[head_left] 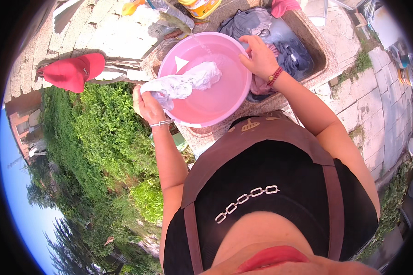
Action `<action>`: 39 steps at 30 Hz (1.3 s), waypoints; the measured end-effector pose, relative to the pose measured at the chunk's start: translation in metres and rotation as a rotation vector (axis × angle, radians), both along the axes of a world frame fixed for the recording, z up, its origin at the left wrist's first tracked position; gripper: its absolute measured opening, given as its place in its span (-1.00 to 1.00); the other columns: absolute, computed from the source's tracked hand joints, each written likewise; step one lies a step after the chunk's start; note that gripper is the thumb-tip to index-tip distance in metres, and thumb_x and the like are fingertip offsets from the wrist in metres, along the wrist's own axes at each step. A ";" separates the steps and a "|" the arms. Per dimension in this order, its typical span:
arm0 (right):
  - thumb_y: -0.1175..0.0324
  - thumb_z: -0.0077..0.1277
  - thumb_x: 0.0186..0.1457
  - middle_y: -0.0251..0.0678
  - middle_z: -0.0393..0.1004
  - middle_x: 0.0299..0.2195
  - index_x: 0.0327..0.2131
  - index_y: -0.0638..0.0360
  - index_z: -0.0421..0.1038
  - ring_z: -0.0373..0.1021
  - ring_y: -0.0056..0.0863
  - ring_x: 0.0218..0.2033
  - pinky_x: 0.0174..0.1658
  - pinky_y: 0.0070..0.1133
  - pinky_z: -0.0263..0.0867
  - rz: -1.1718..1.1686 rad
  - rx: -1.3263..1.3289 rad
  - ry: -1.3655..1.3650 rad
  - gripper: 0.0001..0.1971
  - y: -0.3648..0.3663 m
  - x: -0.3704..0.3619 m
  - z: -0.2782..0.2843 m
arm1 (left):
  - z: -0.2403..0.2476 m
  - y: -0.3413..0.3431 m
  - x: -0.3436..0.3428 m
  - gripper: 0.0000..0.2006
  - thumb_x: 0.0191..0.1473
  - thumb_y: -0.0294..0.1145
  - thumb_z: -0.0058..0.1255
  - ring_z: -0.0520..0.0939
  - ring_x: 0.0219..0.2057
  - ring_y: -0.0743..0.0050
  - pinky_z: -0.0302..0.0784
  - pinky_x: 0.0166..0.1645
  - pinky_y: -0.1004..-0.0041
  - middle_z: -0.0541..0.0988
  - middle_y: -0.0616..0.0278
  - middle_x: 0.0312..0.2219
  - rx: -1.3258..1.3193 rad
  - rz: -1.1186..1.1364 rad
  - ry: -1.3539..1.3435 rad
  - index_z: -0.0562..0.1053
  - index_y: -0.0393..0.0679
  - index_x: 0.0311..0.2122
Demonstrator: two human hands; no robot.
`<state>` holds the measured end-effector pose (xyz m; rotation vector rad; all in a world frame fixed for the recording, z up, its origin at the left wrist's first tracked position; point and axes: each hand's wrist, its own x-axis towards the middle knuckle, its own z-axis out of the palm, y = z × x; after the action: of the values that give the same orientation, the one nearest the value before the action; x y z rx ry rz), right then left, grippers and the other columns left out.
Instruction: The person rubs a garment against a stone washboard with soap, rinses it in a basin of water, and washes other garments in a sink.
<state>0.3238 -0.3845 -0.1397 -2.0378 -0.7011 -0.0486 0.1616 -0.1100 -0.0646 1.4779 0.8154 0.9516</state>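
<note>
A pink plastic basin (206,120) holds water and rests on the edge of a speckled stone sink (323,80). At its left rim, my left hand (147,106) is closed on the end of a wet white cloth (188,82), which stretches bunched into the basin. My right hand (262,58) is at the basin's right rim, thumb and fingers apart, with no cloth in it. From the far side a thin stream of water (201,43) runs into the basin. A white triangular patch (181,63) shows inside; I cannot tell what it is.
Dark and grey wet clothes (293,57) lie in the sink's right compartment, with a pink cloth (284,8) at its far edge. A yellow tub (201,7) stands behind the basin. A red cap (75,72) sits on the ledge at left, above green plants (101,123).
</note>
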 end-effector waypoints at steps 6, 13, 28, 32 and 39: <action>0.21 0.15 -0.03 -0.17 0.48 -0.22 -0.14 0.22 0.41 0.47 -0.43 -0.37 -0.24 -0.47 0.40 -0.327 0.076 0.229 -0.60 -0.088 0.063 -0.053 | -0.060 0.008 0.031 -0.69 0.03 -0.34 0.03 0.51 -0.25 0.15 0.44 -0.19 0.30 0.50 -0.09 -0.30 0.659 -0.249 0.532 0.37 -0.39 -0.21; -0.04 0.08 0.02 0.05 0.34 0.02 0.07 0.20 0.28 0.29 -0.08 0.04 0.08 -0.33 0.23 -0.358 -0.432 0.318 -0.35 -0.135 0.104 -0.152 | -0.056 -0.056 0.048 -0.56 -0.01 -0.32 0.14 0.50 -0.10 -0.05 0.42 -0.03 0.23 0.49 -0.15 -0.15 0.723 -0.571 0.702 0.38 -0.36 -0.06; -0.20 0.24 -0.27 -0.09 0.19 0.18 0.18 -0.07 0.18 0.13 -0.05 0.19 0.15 -0.20 0.15 0.140 -0.592 -0.227 -0.09 0.010 0.292 -0.179 | -0.136 -0.273 0.138 -0.76 -0.03 -0.54 0.10 0.54 -0.16 -0.06 0.46 -0.07 0.32 0.50 -0.09 -0.18 0.401 -0.674 0.454 0.41 -0.38 -0.22; -0.14 0.25 -0.32 -0.17 0.25 0.16 0.21 -0.14 0.17 0.17 -0.11 0.18 0.15 -0.23 0.17 0.339 -0.901 0.134 -0.07 0.034 0.280 -0.213 | -0.169 -0.260 0.155 -0.67 -0.01 -0.46 0.09 0.46 -0.06 -0.15 0.39 0.03 0.24 0.42 -0.18 -0.09 0.427 -0.559 0.514 0.36 -0.39 -0.13; 0.23 0.23 -0.29 -0.22 0.46 -0.32 -0.25 0.11 0.46 0.36 -0.20 -0.17 -0.13 -0.35 0.29 0.815 -0.495 0.041 -0.58 -0.013 0.161 -0.186 | -0.233 -0.199 0.208 -0.62 0.07 -0.15 0.02 0.28 0.11 -0.21 0.15 0.14 -0.05 0.31 -0.13 0.10 0.786 -0.269 0.719 0.41 -0.29 -0.16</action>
<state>0.4851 -0.3971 -0.3255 -2.0315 -1.5809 0.6929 0.3699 -0.3093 -0.2975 2.6275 0.7280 0.5297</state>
